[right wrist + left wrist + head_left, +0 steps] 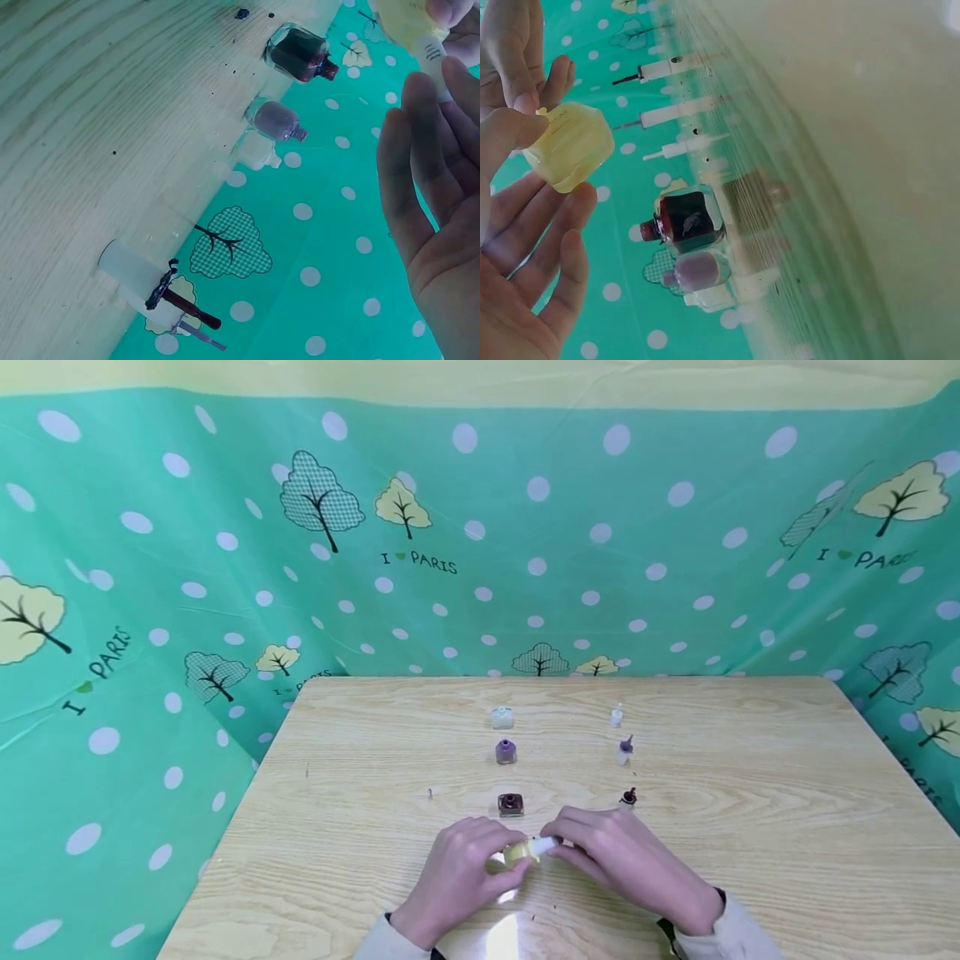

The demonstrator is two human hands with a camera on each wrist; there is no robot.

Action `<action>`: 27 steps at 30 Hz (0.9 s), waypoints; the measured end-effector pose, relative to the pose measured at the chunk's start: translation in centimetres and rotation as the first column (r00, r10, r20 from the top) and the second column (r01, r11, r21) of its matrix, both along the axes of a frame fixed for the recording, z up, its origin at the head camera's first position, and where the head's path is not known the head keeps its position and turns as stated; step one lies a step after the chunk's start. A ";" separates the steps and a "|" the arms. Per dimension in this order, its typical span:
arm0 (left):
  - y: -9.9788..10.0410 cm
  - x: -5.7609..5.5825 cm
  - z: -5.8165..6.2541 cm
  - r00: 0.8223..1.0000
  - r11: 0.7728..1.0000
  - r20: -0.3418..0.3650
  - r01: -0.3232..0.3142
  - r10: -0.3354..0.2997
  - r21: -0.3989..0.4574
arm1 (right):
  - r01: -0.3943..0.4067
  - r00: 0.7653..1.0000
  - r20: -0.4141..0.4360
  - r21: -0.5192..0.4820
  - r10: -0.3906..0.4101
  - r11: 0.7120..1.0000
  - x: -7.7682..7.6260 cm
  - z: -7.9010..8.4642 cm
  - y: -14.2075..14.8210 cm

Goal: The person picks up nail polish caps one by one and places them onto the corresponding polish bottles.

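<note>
Near the front of the table, my left hand point(467, 870) pinches a small nail polish bottle point(570, 148) of pale yellow polish between thumb and fingers, tilted on its side. The bottle's white cap point(433, 66) sits at its neck, pointing right, and my right hand point(611, 856) grips it with thumb and fingertips. Just beyond my hands stands an uncapped dark red polish bottle point(511, 807). Behind it are a purple one point(506, 752) and a whitish one point(502, 719), both uncapped, in a column.
On the right, three white caps stand with brushes up: a dark red-tipped cap point(135, 268) nearest, then a purple-tipped cap point(624, 755) and a white-tipped cap point(617, 717). Dark specks dot the wooden table point(360, 852). A green dotted cloth point(420, 627) hangs behind it.
</note>
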State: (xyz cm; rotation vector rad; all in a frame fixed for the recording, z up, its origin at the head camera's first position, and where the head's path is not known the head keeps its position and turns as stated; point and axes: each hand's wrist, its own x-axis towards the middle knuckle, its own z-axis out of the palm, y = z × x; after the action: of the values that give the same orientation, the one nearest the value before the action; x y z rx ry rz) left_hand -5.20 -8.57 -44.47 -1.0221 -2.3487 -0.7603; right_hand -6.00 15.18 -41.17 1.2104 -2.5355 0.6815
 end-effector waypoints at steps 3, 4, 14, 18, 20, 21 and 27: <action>0.0 0.0 0.0 1.000 1.000 -0.019 0.006 -0.006 -0.003 | -0.003 1.000 0.018 0.012 0.003 1.000 0.0 0.1 -0.1; 0.0 0.0 0.0 1.000 1.000 -0.023 0.007 -0.007 -0.004 | -0.003 1.000 0.020 0.015 0.003 1.000 0.0 0.1 -0.1; 0.0 0.0 0.1 1.000 1.000 -0.005 -0.018 0.018 -0.004 | 0.015 1.000 -0.028 0.001 -0.015 1.000 0.1 -0.1 -0.4; -0.1 0.0 0.1 0.999 1.000 0.013 -0.031 0.031 0.007 | 0.004 0.998 -0.056 -0.028 -0.006 1.000 0.1 -0.2 -0.6; -0.1 0.0 0.2 0.999 0.999 0.019 -0.033 0.033 0.014 | 0.001 0.998 -0.063 -0.037 -0.003 0.999 0.1 -0.3 -0.6; -0.2 0.0 0.1 0.999 0.999 0.019 -0.031 0.031 0.017 | -0.001 0.998 -0.064 -0.041 -0.002 0.999 0.1 -0.4 -0.7; -0.4 0.0 0.0 0.999 0.999 0.031 -0.028 0.028 0.015 | 0.014 0.999 -0.043 -0.054 -0.016 0.998 0.2 -0.6 -0.6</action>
State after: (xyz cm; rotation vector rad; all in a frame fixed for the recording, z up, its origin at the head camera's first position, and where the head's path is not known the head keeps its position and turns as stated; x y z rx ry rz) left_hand -5.22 -8.95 -44.42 -0.9760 -2.3743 -0.7873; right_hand -5.84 14.58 -41.78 1.1746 -2.4724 0.7071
